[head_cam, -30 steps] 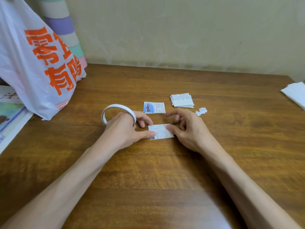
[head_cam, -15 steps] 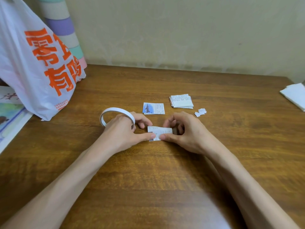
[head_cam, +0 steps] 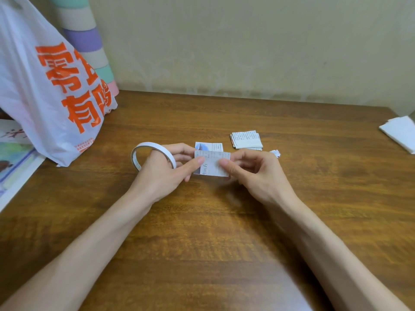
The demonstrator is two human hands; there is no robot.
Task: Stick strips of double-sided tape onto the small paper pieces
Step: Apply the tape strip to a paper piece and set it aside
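Currently the small paper piece [head_cam: 212, 163] is held off the counter [head_cam: 224, 243], between both hands, just in front of a second printed piece [head_cam: 208, 146] that lies flat. The left hand [head_cam: 161, 173] has its thumb and fingers closed in a pinch on the piece's left edge. The tape roll [head_cam: 146, 144] hangs as a ring looped over that same hand's fingers. The right hand [head_cam: 253, 173] has its grip closed on the piece's right part, thumb on the printed face and fingers behind.

A stack of further pieces [head_cam: 246, 140] sits well behind, with torn scraps [head_cam: 275, 153] beside it. A white plastic bag [head_cam: 45, 97] stands at far left.

Whether a tape strip is already on the held piece cannot be told; the face is slightly blurred.

Risks noted:
- The roll rides loosely on the fingers; a tilt of the left hand could let it slide off or swing into the paper.
- Thin paper pinched at both ends may crease or tear if the hands pull apart.
- Exposed adhesive could catch a fingertip or the flat piece behind, so the strip lands crooked.
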